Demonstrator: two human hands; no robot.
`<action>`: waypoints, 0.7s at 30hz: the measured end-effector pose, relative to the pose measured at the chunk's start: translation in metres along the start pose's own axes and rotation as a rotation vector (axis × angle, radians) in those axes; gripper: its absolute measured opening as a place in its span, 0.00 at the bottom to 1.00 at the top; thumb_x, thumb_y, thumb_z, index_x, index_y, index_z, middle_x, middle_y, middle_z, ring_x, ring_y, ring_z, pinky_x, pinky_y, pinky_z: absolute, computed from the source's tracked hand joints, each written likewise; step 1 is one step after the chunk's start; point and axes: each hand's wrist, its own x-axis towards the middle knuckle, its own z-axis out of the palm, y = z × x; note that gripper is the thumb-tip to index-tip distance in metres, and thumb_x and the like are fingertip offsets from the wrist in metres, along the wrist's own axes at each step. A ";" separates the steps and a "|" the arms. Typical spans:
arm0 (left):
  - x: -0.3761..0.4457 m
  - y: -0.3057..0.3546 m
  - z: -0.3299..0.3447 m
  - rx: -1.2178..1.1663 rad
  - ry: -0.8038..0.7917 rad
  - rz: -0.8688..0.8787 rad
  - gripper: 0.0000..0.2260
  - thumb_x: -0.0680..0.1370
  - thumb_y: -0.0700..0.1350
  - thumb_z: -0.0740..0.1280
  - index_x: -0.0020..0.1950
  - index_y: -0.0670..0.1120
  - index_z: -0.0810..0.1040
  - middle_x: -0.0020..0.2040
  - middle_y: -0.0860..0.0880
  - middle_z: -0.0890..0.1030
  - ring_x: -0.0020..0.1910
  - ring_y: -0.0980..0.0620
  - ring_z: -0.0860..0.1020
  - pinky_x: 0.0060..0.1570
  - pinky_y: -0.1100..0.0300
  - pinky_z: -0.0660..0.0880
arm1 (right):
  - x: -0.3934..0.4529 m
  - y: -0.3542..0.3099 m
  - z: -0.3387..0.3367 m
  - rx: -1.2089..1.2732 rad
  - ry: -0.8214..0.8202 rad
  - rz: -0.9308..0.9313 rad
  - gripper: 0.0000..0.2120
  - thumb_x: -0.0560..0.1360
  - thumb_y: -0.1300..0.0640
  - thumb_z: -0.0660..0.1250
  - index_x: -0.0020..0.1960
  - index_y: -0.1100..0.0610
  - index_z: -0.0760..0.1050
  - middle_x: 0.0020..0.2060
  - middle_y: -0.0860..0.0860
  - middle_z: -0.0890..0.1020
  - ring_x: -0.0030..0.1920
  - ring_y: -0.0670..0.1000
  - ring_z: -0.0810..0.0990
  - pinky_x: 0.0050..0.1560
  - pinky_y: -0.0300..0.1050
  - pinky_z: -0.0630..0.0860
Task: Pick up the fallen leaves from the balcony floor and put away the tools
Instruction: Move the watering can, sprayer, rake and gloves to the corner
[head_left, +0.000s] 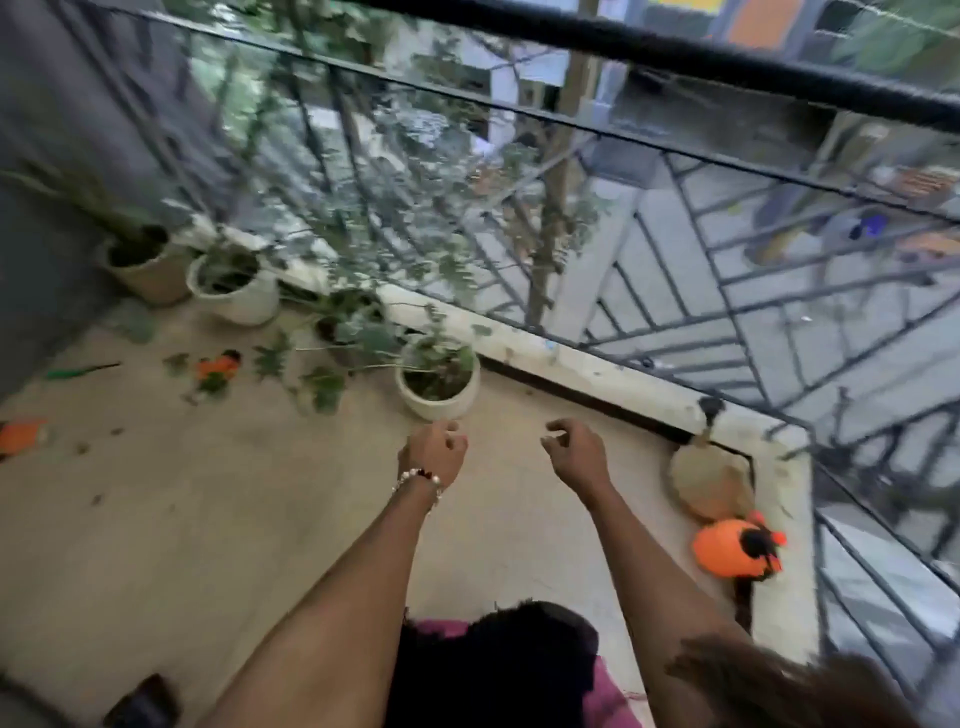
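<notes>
1. Both hands hung over the balcony floor (234, 519), the left hand (435, 453) and right hand (574, 451) loosely curled and holding nothing.
2. Fallen leaves (270, 358) lay scattered towards the floor's far left edge, near a green-handled tool (78, 370); an orange sprayer (732, 548) sat in the right corner.
3. Leaf-gathering seemed to be the step in hand; next, a reach left towards the leaves beside the white pot (439, 392).

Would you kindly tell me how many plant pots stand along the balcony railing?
4: a tan pot by the wall, a white pot beside it, a dark pot behind foliage, another white pot nearest the hands. Leaves may hide more.
</notes>
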 end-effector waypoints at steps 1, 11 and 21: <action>0.003 -0.020 -0.021 0.004 0.035 -0.037 0.14 0.77 0.47 0.63 0.60 0.48 0.81 0.56 0.44 0.83 0.56 0.41 0.79 0.54 0.54 0.76 | 0.000 -0.020 0.022 -0.012 -0.032 -0.027 0.11 0.75 0.58 0.68 0.57 0.59 0.78 0.44 0.58 0.83 0.50 0.56 0.80 0.49 0.42 0.70; 0.012 -0.189 -0.177 -0.132 0.351 -0.337 0.12 0.76 0.47 0.65 0.57 0.47 0.81 0.53 0.44 0.84 0.55 0.42 0.80 0.51 0.55 0.76 | -0.008 -0.194 0.205 -0.159 -0.392 -0.295 0.10 0.75 0.57 0.68 0.56 0.58 0.80 0.45 0.58 0.84 0.47 0.56 0.81 0.48 0.44 0.74; 0.047 -0.316 -0.285 -0.250 0.596 -0.568 0.10 0.76 0.48 0.66 0.54 0.47 0.80 0.52 0.45 0.84 0.55 0.43 0.80 0.52 0.53 0.77 | 0.015 -0.339 0.355 -0.331 -0.576 -0.585 0.11 0.77 0.55 0.67 0.57 0.57 0.79 0.47 0.55 0.85 0.51 0.54 0.82 0.48 0.41 0.73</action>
